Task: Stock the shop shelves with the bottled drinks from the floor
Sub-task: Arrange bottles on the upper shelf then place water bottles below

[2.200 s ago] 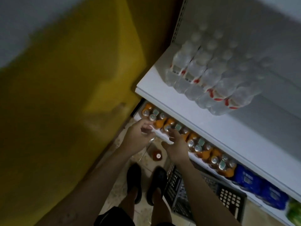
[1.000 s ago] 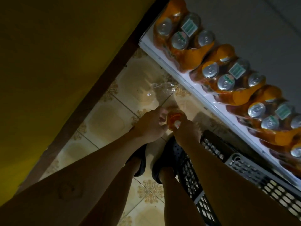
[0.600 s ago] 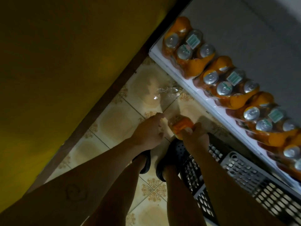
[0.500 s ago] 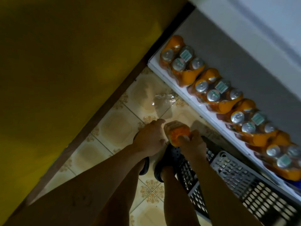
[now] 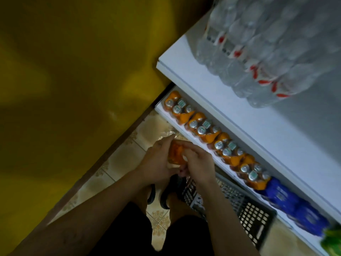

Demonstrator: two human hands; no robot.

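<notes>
Raised from the floor tiles (image 5: pixel 120 159) to frame centre, the orange bottle (image 5: pixel 175 154) sits gripped by curled fingers of the left hand (image 5: pixel 156 161) and right hand (image 5: pixel 197 163), orange packs (image 5: pixel 203 130) on the lower shelf (image 5: pixel 162 111) beyond, water bottles (image 5: pixel 258 52) upper right.

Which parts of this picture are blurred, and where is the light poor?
Head view: the water bottles on the upper shelf are smeared by motion blur; the left hand and right hand, holding the orange bottle, are soft and in shade; the yellow wall is dim, with uneven brighter patches.
</notes>
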